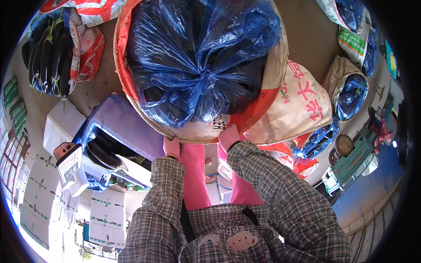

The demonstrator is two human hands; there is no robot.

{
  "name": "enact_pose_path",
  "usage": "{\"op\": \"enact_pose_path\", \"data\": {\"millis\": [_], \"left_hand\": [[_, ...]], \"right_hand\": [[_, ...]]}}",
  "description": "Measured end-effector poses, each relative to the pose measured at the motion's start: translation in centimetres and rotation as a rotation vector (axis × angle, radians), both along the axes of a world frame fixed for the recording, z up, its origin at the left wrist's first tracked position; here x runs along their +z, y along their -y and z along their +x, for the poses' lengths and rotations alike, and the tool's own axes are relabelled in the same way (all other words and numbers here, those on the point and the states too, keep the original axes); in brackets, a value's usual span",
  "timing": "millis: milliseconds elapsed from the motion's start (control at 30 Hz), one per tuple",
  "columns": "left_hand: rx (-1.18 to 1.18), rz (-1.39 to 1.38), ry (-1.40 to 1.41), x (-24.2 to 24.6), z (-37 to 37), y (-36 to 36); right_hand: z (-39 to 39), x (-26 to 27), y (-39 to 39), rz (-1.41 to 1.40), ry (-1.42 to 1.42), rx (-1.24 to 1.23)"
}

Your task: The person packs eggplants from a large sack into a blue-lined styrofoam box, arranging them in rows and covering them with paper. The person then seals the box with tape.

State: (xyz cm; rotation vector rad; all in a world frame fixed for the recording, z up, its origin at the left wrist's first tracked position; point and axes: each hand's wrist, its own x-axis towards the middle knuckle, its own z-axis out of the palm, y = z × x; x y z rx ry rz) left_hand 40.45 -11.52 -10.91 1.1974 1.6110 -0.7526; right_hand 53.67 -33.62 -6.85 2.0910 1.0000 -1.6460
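A large woven sack (273, 75) stands right in front of me, its rim folded open. Inside it, a blue plastic bag (207, 74) is gathered to a knot at the middle, with dark produce faintly showing through. My left hand (172, 147), in a pink glove, grips the near rim of the sack. On the same rim, further right, my right hand (229, 137) is closed, also gloved in pink. Beside my left hand is a box lined with purple-blue plastic (131, 121), holding eggplants (103, 153).
Another sack of eggplants (51, 56) stands at the upper left. White foam boxes (64, 123) and a scale with a display (69, 164) are at the left. Several sacks with blue liners (352, 97) line the right, near a green wheeled cart (355, 157).
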Motion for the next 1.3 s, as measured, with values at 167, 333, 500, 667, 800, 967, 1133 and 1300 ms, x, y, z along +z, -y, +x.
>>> {"op": "enact_pose_path", "data": {"millis": [167, 333, 500, 667, 800, 967, 1133, 1300], "left_hand": [[0.186, 0.147, 0.051, 3.0, -1.9, 1.7], [-0.018, 0.428, 0.598, 8.7, 4.2, 0.9], [-0.697, 0.570, 1.146, 11.7, 19.2, -0.8], [-1.852, -0.196, 1.339, 14.0, 28.2, 1.9], [-2.203, -0.080, 1.111, 19.0, 26.7, -0.6], [-1.990, -0.135, 1.275, 26.6, 23.0, 0.1], [-1.828, -0.023, 1.299, 34.6, 24.8, 2.9], [-1.869, -0.270, 1.296, 32.5, 27.9, 0.5]], "right_hand": [[11.7, 2.0, -2.4, 0.837, 0.647, -0.782], [15.6, -2.5, -10.6, 0.649, 0.900, -0.528], [11.9, 0.6, -8.7, 0.562, 0.426, -0.892], [8.5, 10.6, -5.0, 0.690, 0.396, -0.758], [6.2, 16.5, -2.7, 0.637, 0.126, -0.953], [5.5, 23.7, 0.8, 0.836, 0.023, -1.074], [7.8, 31.0, 3.4, 0.861, -0.091, -1.249], [9.9, 32.4, 0.8, 0.720, -0.089, -1.354]]}}
